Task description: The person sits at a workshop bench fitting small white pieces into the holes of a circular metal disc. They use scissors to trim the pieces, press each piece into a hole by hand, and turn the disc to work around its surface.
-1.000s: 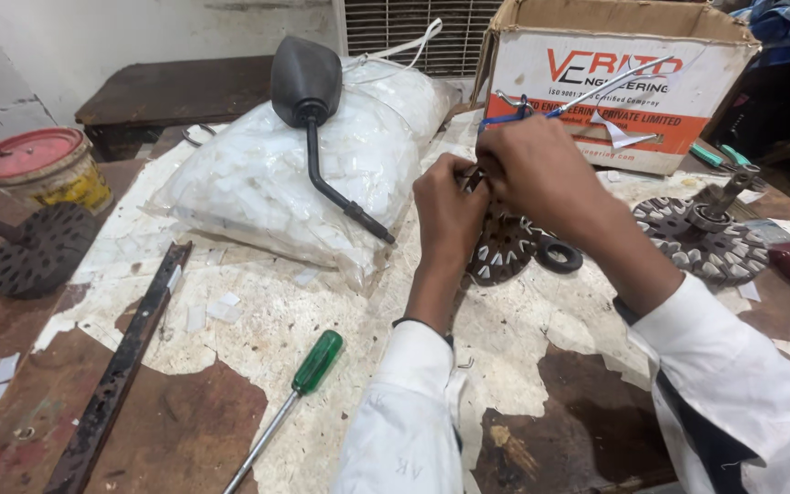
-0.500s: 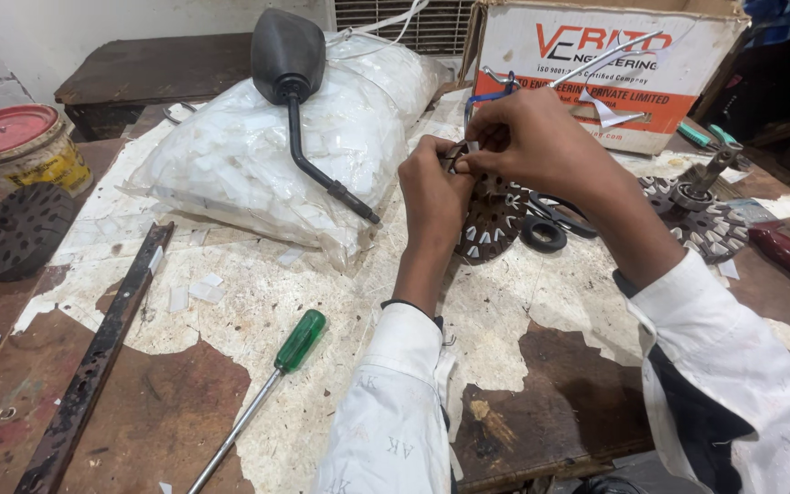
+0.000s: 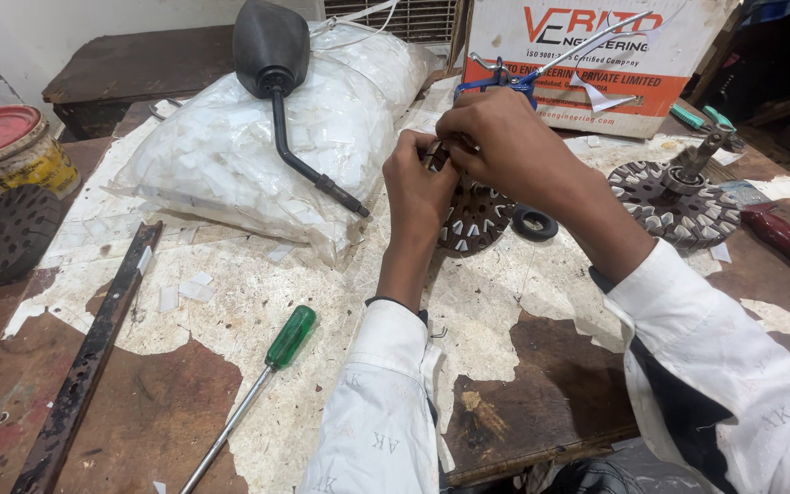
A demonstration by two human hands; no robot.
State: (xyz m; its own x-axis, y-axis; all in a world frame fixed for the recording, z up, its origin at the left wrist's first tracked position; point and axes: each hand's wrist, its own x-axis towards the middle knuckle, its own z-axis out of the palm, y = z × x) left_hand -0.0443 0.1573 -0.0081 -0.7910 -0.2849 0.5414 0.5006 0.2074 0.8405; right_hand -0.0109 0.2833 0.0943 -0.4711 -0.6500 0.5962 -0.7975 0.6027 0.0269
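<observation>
Both hands meet above the bench at about 1 o'clock from the frame's centre. The left hand [image 3: 418, 187] is curled, fingertips pinched on a small dark piece at the top edge of the slotted stator core [image 3: 475, 220]; what the piece is cannot be told. The right hand [image 3: 505, 142] closes over the same spot from 2 o'clock, fingers bent and touching the left hand's fingertips. The stator core stands tilted on the bench under both hands, partly hidden by them. A small black rubber ring [image 3: 535, 222] lies just beside it at 3 o'clock.

Containers: a clear plastic bag [image 3: 230, 165] at 10 o'clock is filled with small white paper slips — a black rear-view mirror [image 3: 272, 46] on its stem rests on top. A printed cardboard box [image 3: 596, 64] stands at 1 o'clock; its contents are not visible. A tin with a red lid [image 3: 2, 146] sits at 9 o'clock, shut.

A second stator core with a shaft [image 3: 674, 201] lies at 3 o'clock. A green-handled screwdriver [image 3: 272, 366] lies at 7 o'clock — a dark flat metal bar [image 3: 93, 357] near it at 8 o'clock.
</observation>
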